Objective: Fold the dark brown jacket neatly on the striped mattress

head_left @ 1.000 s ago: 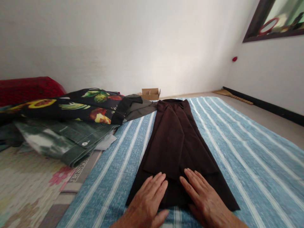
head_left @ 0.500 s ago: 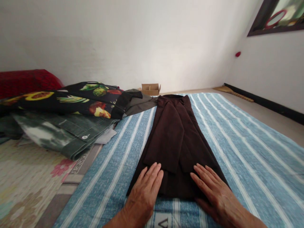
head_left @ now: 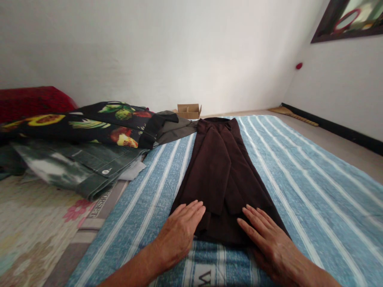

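Note:
A dark brown long-sleeved garment (head_left: 209, 171) lies lengthwise on a blue striped sheet, its dark neck opening at the far end. Its sleeves are laid down the middle, their ends toward me. My left hand (head_left: 182, 225) rests on the near left part of the garment, fingers stretched out, thumb hidden. Under that hand the hem looks slightly rumpled. On the near right part lies my right hand (head_left: 267, 235), fingers extended over the cloth beside a sleeve end; its thumb is in shadow at the hem.
To the left are a black fruit-print garment (head_left: 104, 123) and green denim (head_left: 89, 165) over a floral mat (head_left: 32, 223). Red fabric (head_left: 32, 103) sits behind them. By the wall stands a small cardboard box (head_left: 189, 111). The striped sheet (head_left: 314, 191) extends right.
My left hand has shifted slightly inward and up, and the near left corner of the garment has come in under it. My right hand has barely moved.

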A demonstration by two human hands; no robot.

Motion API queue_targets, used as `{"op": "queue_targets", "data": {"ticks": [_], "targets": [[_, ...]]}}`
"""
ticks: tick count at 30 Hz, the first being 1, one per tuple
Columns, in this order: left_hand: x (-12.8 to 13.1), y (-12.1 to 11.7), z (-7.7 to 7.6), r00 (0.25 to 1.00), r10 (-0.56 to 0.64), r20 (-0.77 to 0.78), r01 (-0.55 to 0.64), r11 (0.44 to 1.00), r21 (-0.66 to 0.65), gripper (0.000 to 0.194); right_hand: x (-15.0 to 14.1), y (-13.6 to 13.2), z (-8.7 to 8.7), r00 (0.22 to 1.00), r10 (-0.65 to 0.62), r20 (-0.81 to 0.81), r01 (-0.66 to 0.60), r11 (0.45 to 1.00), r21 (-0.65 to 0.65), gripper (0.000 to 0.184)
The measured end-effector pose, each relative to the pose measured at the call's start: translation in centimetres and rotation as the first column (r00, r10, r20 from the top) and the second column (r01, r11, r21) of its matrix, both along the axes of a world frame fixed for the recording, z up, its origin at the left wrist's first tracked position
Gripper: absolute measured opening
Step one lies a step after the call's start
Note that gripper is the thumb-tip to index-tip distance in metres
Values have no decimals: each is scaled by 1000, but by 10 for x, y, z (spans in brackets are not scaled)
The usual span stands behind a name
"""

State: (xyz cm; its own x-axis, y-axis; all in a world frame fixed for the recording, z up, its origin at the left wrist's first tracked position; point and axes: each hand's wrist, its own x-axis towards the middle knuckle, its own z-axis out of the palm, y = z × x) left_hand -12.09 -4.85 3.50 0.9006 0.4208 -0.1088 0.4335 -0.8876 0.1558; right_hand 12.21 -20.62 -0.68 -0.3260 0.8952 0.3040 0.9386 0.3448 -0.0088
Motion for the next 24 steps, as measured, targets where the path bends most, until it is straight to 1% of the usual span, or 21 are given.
{"op": "queue_targets", "data": {"ticks": [2, 4, 7, 9, 14, 17, 21, 24], "targets": [[3, 6, 11, 1000, 11, -15, -12, 995, -98, 70, 2, -1, 0, 1000, -2, -4, 2, 1000, 16, 66], [7, 13, 22, 999, 31, -40, -37, 984, -174, 65, 3, -1, 0, 1000, -4, -16, 4, 1000, 28, 64], [15, 22, 36, 995, 52, -86, -72, 968, -241, 56, 5, 0, 0, 1000, -19, -24, 20, 1000, 11, 65], [20, 27, 41, 994, 49, -102, -75, 961, -267, 52, 5, 1, 0, 1000, -21, -16, 21, 1000, -6, 67], [26, 36, 45, 995, 15, -98, -45, 947, -319, 41, -2, 0, 5, 1000, -1, 16, 2, 999, -41, 72], [26, 37, 45, 997, 7, -74, -30, 948, -318, 39, -10, -1, 8, 998, -17, 57, 19, 999, -34, 77], [24, 36, 44, 998, -2, -70, -19, 956, -293, 38, -14, 0, 1, 992, -80, 103, 79, 997, 8, 74], [22, 33, 42, 997, -3, -75, -17, 965, -262, 41, -12, 2, -7, 985, -148, 91, 145, 989, 34, 71]]}}
